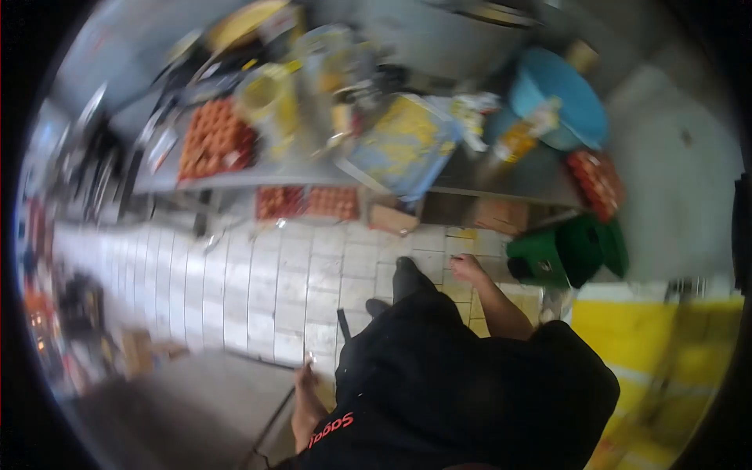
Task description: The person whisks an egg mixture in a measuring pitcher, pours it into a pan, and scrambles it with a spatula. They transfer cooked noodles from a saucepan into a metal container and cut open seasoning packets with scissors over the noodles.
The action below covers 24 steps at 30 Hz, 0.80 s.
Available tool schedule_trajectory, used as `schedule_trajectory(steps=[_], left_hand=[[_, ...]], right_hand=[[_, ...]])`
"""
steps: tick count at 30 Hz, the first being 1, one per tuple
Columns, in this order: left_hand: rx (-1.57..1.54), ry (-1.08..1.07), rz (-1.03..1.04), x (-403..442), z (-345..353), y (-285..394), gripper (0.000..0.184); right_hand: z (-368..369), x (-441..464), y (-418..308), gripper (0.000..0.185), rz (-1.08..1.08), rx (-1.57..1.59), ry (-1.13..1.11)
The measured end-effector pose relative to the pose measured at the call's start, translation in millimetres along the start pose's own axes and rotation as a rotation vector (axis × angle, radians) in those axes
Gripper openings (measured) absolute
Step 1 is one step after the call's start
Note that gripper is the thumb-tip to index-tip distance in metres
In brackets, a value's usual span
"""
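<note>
A dark apron (470,384) lies nearest, over a tiled floor (266,266) that looks shiny; if wet, it could make a foot slip. Across the far side runs the bench (470,174). A yellow-smeared tray (399,145) seems to jut past its near edge, so a brushing hip could tip it. The green bin (540,254) stands right of the right hand (468,268), near enough that a careless turn could knock it. That hand and the left hand (309,377), near left, look curled; blur hides whether either grips anything.
</note>
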<state>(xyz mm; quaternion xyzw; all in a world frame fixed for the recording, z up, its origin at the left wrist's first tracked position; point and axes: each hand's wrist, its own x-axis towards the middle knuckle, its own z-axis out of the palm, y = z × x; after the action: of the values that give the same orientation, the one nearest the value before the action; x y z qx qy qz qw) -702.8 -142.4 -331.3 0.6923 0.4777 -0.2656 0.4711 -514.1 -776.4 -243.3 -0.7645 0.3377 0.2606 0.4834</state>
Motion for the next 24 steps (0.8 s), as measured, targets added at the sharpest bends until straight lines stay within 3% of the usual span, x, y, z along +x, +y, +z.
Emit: schedule_trajectory(steps=[1, 3, 4, 5, 6, 11, 13, 14, 15, 16, 17, 18, 19, 20, 21, 23, 24], left_hand=[[0.138, 0.021, 0.030, 22, -19, 9, 0.056], [0.287, 0.094, 0.081, 79, -64, 32, 0.052], [0.224, 0.135, 0.086, 104, -86, 46, 0.051], [-0.134, 0.206, 0.107, 39, -96, 121, 0.061], [-0.168, 0.198, 0.120, 36, -118, 156, 0.071], [-0.434, 0.231, 0.370, 20, -224, 251, 0.064], [-0.411, 0.333, 0.451, 55, -262, 222, 0.050], [-0.526, 0.379, 0.409, 69, -270, 206, 0.046], [-0.730, 0.410, 0.348, 87, -270, 182, 0.040], [-0.965, 0.419, 0.164, 85, -272, 170, 0.038], [-0.922, 0.395, -0.021, 93, -271, 131, 0.038], [-0.850, 0.466, -0.195, 109, -258, 86, 0.041], [-0.639, 0.513, -0.405, 110, -245, 53, 0.051], [0.071, 0.121, -0.234, 101, -251, 35, 0.055], [0.738, -0.052, 0.111, 92, -258, 17, 0.058], [0.327, -0.003, -0.009, 74, -269, 35, 0.050], [0.037, 0.058, -0.088, 72, -270, 37, 0.045]], right_hand=[[18, 14, -8, 0.022, -0.035, 0.154, -0.132], [62, 21, -40, 0.020, 0.023, -0.024, -0.204], [82, 23, -64, 0.018, 0.036, -0.106, -0.223], [99, 21, -85, 0.014, 0.013, -0.293, -0.240], [119, 22, -105, 0.014, 0.043, -0.347, -0.290], [240, 103, -169, 0.013, 0.113, -0.660, -0.453], [313, 176, -179, 0.014, 0.005, -0.909, -0.459], [360, 210, -191, 0.015, -0.081, -1.003, -0.465], [401, 183, -245, 0.015, -0.082, -0.952, -0.442], [443, 163, -294, 0.016, -0.083, -0.902, -0.420], [485, 128, -354, 0.017, -0.086, -0.851, -0.398], [539, 138, -389, 0.018, -0.174, -0.998, -0.458], [592, 151, -421, 0.020, -0.274, -1.140, -0.507], [642, 151, -455, 0.019, -0.501, -1.262, -0.537], [699, 146, -499, 0.019, -0.746, -1.369, -0.552], [795, 101, -584, 0.018, -0.989, -1.101, -0.557], [840, 72, -625, 0.020, -0.976, -1.013, -0.639]])
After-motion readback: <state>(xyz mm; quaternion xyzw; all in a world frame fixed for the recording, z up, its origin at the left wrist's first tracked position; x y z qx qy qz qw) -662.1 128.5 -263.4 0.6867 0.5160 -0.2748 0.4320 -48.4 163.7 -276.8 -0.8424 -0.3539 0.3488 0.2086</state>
